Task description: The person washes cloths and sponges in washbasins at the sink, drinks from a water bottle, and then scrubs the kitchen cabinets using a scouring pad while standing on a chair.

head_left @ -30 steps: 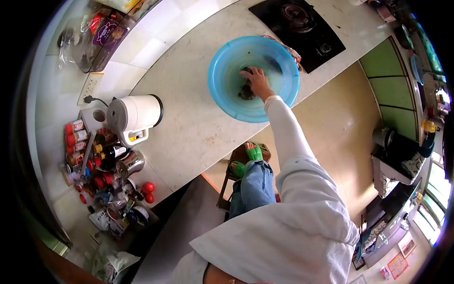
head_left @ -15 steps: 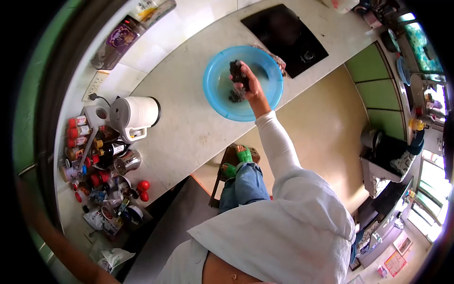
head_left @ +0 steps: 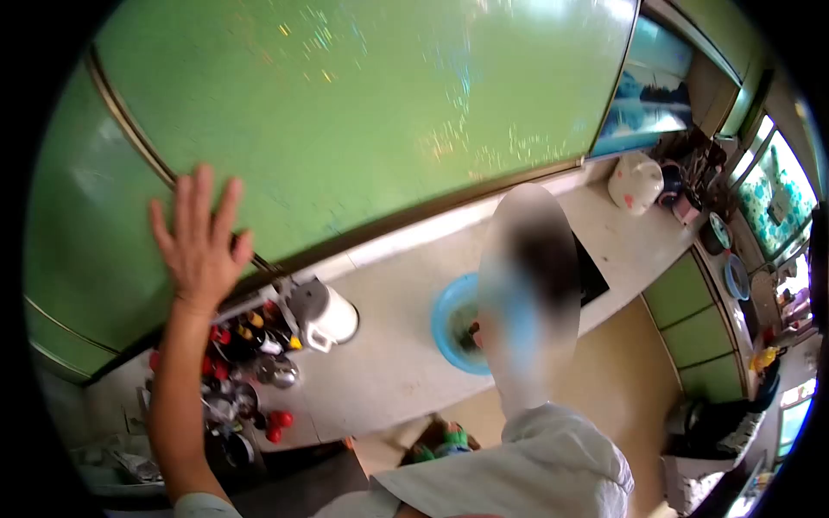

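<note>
My left hand [head_left: 205, 246] is raised with its fingers spread against the green cabinet door [head_left: 345, 112], near the door's lower left corner, and holds nothing. The light blue basin [head_left: 443, 332] stands on the counter with water in it, its right part covered by a blurred oval patch. Inside the basin my right hand [head_left: 477, 335] shows only at its edge beside a dark, wet-looking rag [head_left: 467, 342]. The patch hides most of the fingers, so I cannot see whether they grip the rag. A white sleeve [head_left: 522, 388] covers that arm.
A white electric kettle [head_left: 332, 315] stands left of the basin. Bottles and jars [head_left: 250, 337] crowd the counter's left end, near red tomatoes [head_left: 278, 423]. A black cooktop [head_left: 591, 268] is partly visible on the right. Another green cabinet panel [head_left: 95, 242] adjoins the door.
My view has tilted up to the wall cabinets. The left arm has risen, placing its hand on the door. My right hand, which was gripping the dark rag over the basin, is now mostly hidden.
</note>
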{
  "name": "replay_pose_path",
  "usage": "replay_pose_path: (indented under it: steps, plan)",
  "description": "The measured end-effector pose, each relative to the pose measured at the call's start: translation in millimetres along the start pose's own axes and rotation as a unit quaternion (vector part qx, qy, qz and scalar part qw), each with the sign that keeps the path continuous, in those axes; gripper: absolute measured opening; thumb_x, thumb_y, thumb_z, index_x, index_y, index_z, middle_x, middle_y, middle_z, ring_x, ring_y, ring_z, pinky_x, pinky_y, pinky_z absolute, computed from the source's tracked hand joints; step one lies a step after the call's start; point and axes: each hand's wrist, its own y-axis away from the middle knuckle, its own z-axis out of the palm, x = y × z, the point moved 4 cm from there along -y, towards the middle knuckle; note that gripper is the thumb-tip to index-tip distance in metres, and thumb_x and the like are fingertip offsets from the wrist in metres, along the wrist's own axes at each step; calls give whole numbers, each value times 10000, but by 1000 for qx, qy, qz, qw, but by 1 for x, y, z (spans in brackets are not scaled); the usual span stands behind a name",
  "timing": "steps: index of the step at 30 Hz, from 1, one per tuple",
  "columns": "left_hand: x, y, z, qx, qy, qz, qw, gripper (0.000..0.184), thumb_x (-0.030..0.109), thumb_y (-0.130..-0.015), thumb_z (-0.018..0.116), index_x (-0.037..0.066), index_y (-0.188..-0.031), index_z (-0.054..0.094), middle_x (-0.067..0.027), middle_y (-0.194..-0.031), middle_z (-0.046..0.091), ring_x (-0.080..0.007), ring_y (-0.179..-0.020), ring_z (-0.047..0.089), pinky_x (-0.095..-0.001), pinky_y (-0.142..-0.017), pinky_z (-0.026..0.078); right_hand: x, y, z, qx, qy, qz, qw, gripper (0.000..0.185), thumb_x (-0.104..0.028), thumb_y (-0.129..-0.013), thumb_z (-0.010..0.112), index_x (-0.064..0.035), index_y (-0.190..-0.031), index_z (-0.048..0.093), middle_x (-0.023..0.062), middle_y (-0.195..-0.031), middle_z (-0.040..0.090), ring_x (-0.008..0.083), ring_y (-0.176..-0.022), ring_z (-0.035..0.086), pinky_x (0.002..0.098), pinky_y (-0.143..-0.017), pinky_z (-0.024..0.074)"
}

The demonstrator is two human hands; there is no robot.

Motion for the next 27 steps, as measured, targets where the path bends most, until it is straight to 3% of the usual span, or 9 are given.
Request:
replay_pose_path:
  steps: [5, 7, 8, 11, 13, 15, 19, 23, 27]
  plan:
    - [0, 2, -4, -23, 53, -5, 998, 632, 318, -692, 565, 207, -1282, 368, -118, -1320, 338, -288, -1197, 343, -563, -989, 148, -162, 74, -73, -26, -512, 77, 855, 186, -100, -758, 582, -45, -935, 581, 37, -754, 568, 133, -640, 533, 264, -560, 444]
    - [0, 4, -4, -30, 58, -6, 998, 641, 329, -705, 562, 213, -1298, 347, -104, -1350, 303, -277, -1211, 327, -573, -977, 163, 8, -7, 7, 50, -3, -164, 985, 150, -110, -793, 533, -71, -934, 569, 46, -795, 561, 161, -654, 520, 275, -607, 447]
    - [0, 5, -2, -33, 51, -6, 998, 632, 334, -727, 554, 218, -1308, 334, -89, -1378, 261, -255, -1245, 281, -578, -967, 180, 79, -36, 40, 160, 207, -237, 936, 137, -115, -811, 508, -84, -933, 563, 51, -816, 557, 175, -661, 514, 280, -630, 449]
    - [-1, 2, -6, -25, 55, 19, 998, 637, 357, -730, 558, 222, -1310, 333, -69, -1390, 241, -227, -1282, 216, -548, -968, 216, -118, 48, -70, 131, -300, -197, 924, 164, -159, -792, 550, -68, -929, 561, 42, -754, 551, 200, -633, 509, 296, -623, 446]
    - [-1, -2, -8, -1, 65, 28, 997, 646, 358, -720, 572, 224, -1308, 339, -65, -1387, 251, -221, -1280, 222, -537, -970, 225, -182, 42, -114, 126, -423, -49, 896, 303, -122, -701, 650, -25, -970, 549, -4, -720, 520, 102, -642, 473, 269, -595, 414]
    - [-2, 1, -8, -24, 81, 13, 996, 649, 348, -720, 577, 225, -1310, 336, -57, -1387, 255, -205, -1277, 230, -532, -973, 224, -210, 9, -161, 263, -389, -258, 844, 216, -82, -711, 618, -13, -908, 559, -8, -678, 515, 78, -619, 471, 214, -545, 405]
    - [-2, 2, -8, -53, 140, -10, 989, 676, 329, -760, 547, 262, -1351, 227, 8, -1404, 228, -138, -1276, 239, -484, -1033, 124, -309, 51, -232, 193, -417, -240, 855, 248, -153, -762, 631, -54, -971, 543, 14, -769, 554, 98, -662, 529, 248, -422, 420]
    - [19, 16, -21, -43, 222, -10, 974, 564, 215, -778, 551, 159, -1299, 342, -44, -1373, 286, -219, -1255, 280, -479, -993, 231, -305, 62, -206, 82, -439, -79, 891, 358, -136, -728, 641, -88, -1060, 515, 49, -893, 570, 161, -755, 566, 307, -507, 507]
    - [117, 68, -31, -66, 534, 18, 843, 353, 94, -781, 553, 107, -1133, 527, -56, -1236, 469, -222, -1129, 458, -407, -948, 344, -316, 82, -163, -39, -524, -58, 849, 327, -114, -763, 602, -85, -1078, 520, 69, -909, 584, 192, -775, 582, 357, -547, 511]
